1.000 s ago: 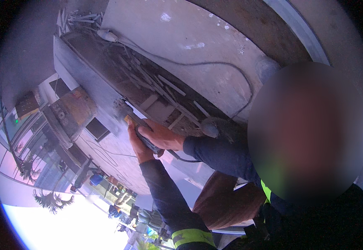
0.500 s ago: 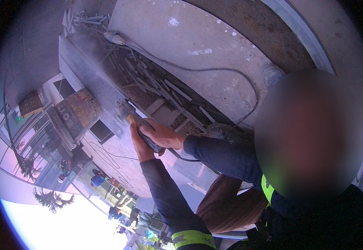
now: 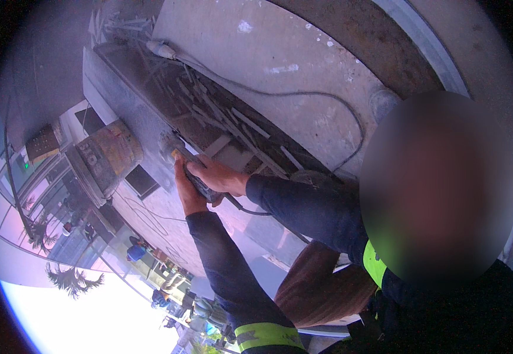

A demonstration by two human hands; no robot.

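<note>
Both my hands are wrapped round a dusty angle grinder, whose disc end is beside the edge of a pale, dusty slab. My left hand grips it from the side nearer the bucket. Across the body of the tool lies my right hand, closed on it. A dark cord runs back from the grinder under my right forearm. Part of the disc is hidden by dust and by the tool itself.
A stained bucket stands on the slab near a square opening. Past the edge lies a gap with loose strips. A cable with a pale connector crosses a paint-spotted board. Several people are further off.
My hands and the grinder have shifted a little to the left and upward in the picture, along the slab's edge. The dust cloud by the disc has spread over the loose strips.
</note>
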